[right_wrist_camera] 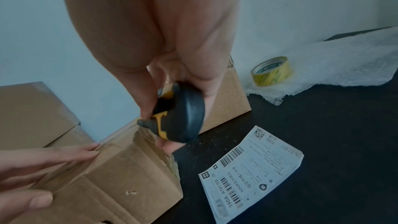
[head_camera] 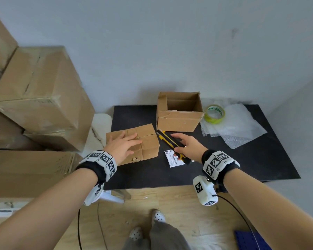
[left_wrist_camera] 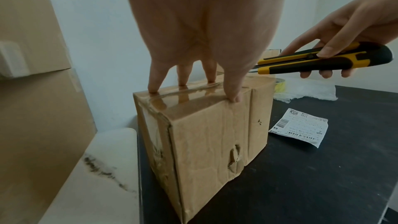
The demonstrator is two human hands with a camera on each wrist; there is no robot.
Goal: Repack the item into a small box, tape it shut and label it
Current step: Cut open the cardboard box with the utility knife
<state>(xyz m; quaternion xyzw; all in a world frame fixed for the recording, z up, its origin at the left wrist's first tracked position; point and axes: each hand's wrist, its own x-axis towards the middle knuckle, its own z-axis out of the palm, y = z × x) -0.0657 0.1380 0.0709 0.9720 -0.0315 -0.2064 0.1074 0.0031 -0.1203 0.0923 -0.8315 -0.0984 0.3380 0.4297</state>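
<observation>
A taped, dented cardboard box (head_camera: 148, 141) (left_wrist_camera: 211, 134) (right_wrist_camera: 120, 168) stands at the left of the black table (head_camera: 242, 159). My left hand (head_camera: 123, 145) (left_wrist_camera: 193, 81) lies flat on the box's top, fingers straight. A yellow and black utility knife (head_camera: 170, 141) (left_wrist_camera: 312, 60) (right_wrist_camera: 178, 118) is gripped in my right hand (head_camera: 186, 147) (right_wrist_camera: 163, 91), with its front end at the box's right top edge. An open empty cardboard box (head_camera: 179, 112) stands behind. A white shipping label (head_camera: 173, 158) (left_wrist_camera: 301, 127) (right_wrist_camera: 247, 168) lies flat on the table under my right hand.
A roll of yellow-green tape (head_camera: 215, 114) (right_wrist_camera: 272, 71) sits on sheets of bubble wrap (head_camera: 238, 127) at the back right. Large cardboard boxes (head_camera: 40, 98) are stacked to the left of the table. A white chair seat (head_camera: 99, 130) stands between them and the table.
</observation>
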